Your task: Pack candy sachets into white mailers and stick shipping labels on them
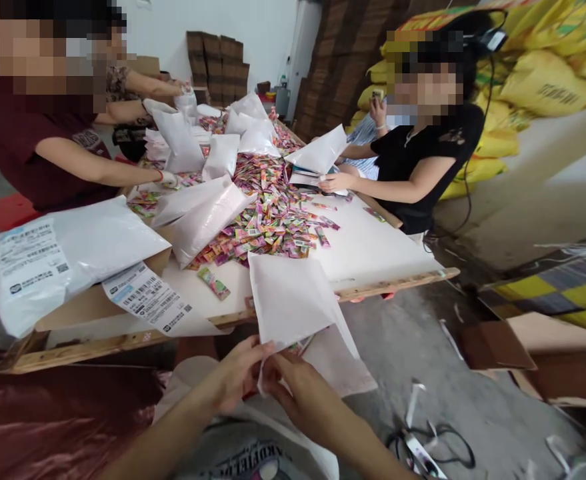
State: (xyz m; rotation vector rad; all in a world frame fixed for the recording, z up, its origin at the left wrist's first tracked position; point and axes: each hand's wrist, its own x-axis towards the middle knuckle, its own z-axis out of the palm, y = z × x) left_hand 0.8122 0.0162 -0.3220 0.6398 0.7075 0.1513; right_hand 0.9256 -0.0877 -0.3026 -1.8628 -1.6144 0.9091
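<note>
Currently, the white pouch is held up in front of the person, just off the near edge of the bench, its upper end overlapping that edge in the view. The left hand has its fingers pinching the pouch's lower left edge, thumb on top. The right hand is right beside it, fingers curled and pressed together on the same lower edge. A wide white flap spreads out to the right of the hands, with a bit of coloured wrapper showing beneath the pouch.

Just beyond lies a heap of small colourful packets, with a single green packet apart from it on the near side. Plump white bags lean against the heap, the closest being a filled bag. To the left, a large labelled parcel lies near a printed label. Across the bench, a co-worker in black holds another white bag, while a co-worker in maroon reaches a gloved hand toward the packets.
</note>
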